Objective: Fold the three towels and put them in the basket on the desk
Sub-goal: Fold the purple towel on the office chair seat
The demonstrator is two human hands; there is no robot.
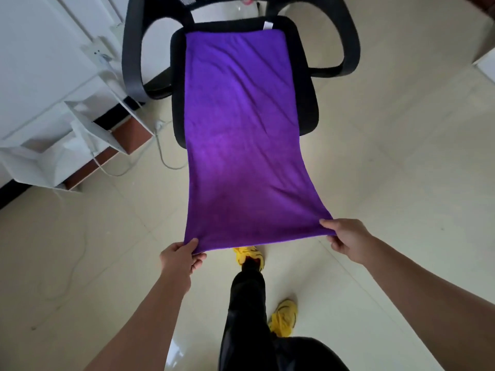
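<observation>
A purple towel [241,135] lies stretched lengthwise. Its far half rests on the seat of a black office chair [308,84], with a small white tag at its far edge. The near half hangs in the air off the front of the seat. My left hand [182,257] pinches the near left corner. My right hand [345,236] pinches the near right corner. Both hands hold the near edge taut above the floor. No basket, desk top or other towels are in view.
White furniture [53,84] with a power strip and cables stands at the left. The chair's armrests [134,49] curve out on both sides. Pale floor tiles [401,170] surround the chair. My legs and yellow shoes [284,317] are below the towel.
</observation>
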